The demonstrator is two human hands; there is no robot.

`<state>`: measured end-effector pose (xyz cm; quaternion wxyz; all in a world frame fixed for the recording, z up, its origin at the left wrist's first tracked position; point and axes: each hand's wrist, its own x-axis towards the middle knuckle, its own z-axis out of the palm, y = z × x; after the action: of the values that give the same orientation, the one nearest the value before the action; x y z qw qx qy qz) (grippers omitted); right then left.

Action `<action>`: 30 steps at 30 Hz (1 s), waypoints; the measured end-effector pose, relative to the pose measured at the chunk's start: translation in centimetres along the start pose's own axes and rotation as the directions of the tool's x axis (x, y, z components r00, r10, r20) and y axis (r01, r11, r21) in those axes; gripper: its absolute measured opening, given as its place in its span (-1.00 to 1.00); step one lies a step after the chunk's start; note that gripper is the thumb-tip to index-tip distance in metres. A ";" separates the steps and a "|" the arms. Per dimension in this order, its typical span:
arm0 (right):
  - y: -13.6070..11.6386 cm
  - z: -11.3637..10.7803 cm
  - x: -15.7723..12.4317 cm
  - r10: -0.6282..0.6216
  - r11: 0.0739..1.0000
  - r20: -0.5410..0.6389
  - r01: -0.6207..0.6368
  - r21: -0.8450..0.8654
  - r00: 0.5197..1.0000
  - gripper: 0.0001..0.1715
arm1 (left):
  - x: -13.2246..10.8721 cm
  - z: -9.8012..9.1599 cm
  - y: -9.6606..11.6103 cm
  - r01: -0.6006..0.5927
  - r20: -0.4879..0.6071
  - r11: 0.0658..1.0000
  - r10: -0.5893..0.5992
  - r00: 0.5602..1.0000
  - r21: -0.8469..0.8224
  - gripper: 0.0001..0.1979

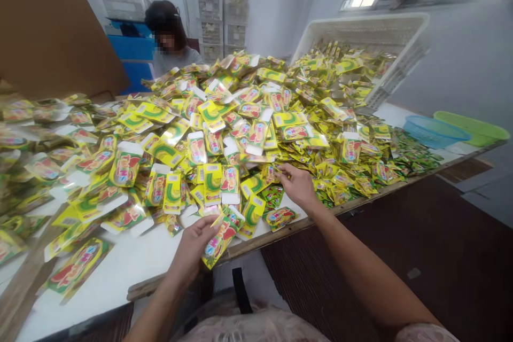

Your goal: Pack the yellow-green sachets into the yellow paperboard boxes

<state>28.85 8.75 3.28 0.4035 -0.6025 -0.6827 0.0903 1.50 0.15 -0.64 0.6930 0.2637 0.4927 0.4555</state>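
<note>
Left hand [196,240] has a box [219,241] gripped between thumb and fingers, held tilted right at the table's front edge [260,241], watermelon print and lettering facing up. Right hand [298,186] is at the near side of the heap, thumb and fingertips drawn together at a yellow sachet [269,174]; can't tell from here if it's actually pinched. Another box [279,217] lies flat by the front edge, just below the right hand. Big pile of boxes [212,115] in front of both hands, many with white flaps sticking out, spreading left across the white table [150,256]. Yellow sachets [332,171] heaped to the right of the right hand, green sachets [419,160] past those. White crate [360,22] is tipped at the back right, mouth toward the pile, full of sachets. Blue basket [433,133] and green basket [473,128] sit at the far right end, side by side. Co-worker [178,57] is behind the pile, hands hidden. Stacked crates [210,5] by the back wall, brown board [52,26] far left.
</note>
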 end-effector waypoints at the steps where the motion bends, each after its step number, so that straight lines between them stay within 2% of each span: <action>1: -0.9 0.2 -0.5 0.095 0.983 0.024 -0.097 0.155 0.995 -0.77 | 0.0 0.1 -0.1 -0.006 -0.003 1.000 0.006 1.000 0.007 -0.49; 2: -1.8 0.6 -1.2 0.179 0.932 0.062 -0.190 0.308 0.982 -0.70 | 0.0 0.1 -0.2 -0.013 0.001 1.000 0.013 1.000 0.011 -0.50; 4: -3.7 1.9 -2.8 0.289 0.773 0.163 -0.331 0.541 0.943 -0.58 | -0.1 0.1 -0.4 -0.041 0.009 0.999 0.041 0.999 0.007 -0.52; 6: -5.6 3.7 -4.7 0.317 0.645 0.277 -0.420 0.638 0.907 -0.53 | -0.2 -0.2 -0.4 -0.094 -0.002 0.996 0.094 0.996 -0.003 -0.53; 8: -7.1 5.6 -6.4 0.301 0.591 0.373 -0.479 0.649 0.878 -0.52 | -0.5 -0.8 -0.3 -0.149 -0.035 0.989 0.149 0.988 0.004 -0.52; 12: -8.2 7.7 -8.0 0.236 0.614 0.480 -0.512 0.600 0.845 -0.57 | -1.3 -2.2 0.2 -0.182 -0.070 0.980 0.188 0.980 0.079 -0.51; 16: -8.2 7.9 -7.9 0.082 0.716 0.549 -0.432 0.548 0.832 -0.67 | -2.0 -3.3 0.4 -0.161 -0.058 0.981 0.168 0.984 0.113 -0.55; 18: -8.6 7.8 -8.1 0.040 0.798 0.501 -0.329 0.504 0.865 -0.71 | -2.1 -3.6 0.4 -0.144 -0.057 0.986 0.149 0.987 0.085 -0.55; 21: -9.4 7.6 -8.6 -0.058 0.942 0.307 -0.049 0.331 0.950 -0.78 | -2.0 -3.8 0.3 -0.147 -0.088 0.985 0.154 0.984 0.086 -0.52; 22: -9.6 7.6 -8.8 -0.123 0.962 0.257 0.052 0.266 0.959 -0.78 | -2.0 -3.9 0.2 -0.158 -0.102 0.982 0.168 0.981 0.100 -0.51; 24: -9.9 7.6 -9.1 -0.248 0.960 0.208 0.210 0.186 0.946 -0.76 | -1.9 -4.0 0.0 -0.186 -0.122 0.974 0.202 0.972 0.126 -0.52; 26: -9.9 7.7 -9.3 -0.292 0.950 0.165 0.267 0.160 0.942 -0.76 | -1.7 -4.2 -0.2 -0.212 -0.128 0.967 0.230 0.965 0.140 -0.53; 30: -10.0 7.9 -9.5 -0.215 0.961 0.056 0.201 0.191 0.975 -0.80 | -1.5 -4.3 -0.6 -0.243 -0.132 0.958 0.263 0.956 0.152 -0.54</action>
<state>15.71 0.53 -0.03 0.4385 -0.4836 -0.7458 0.1329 -2.45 -1.82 -2.06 0.5705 0.3354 0.5351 0.5251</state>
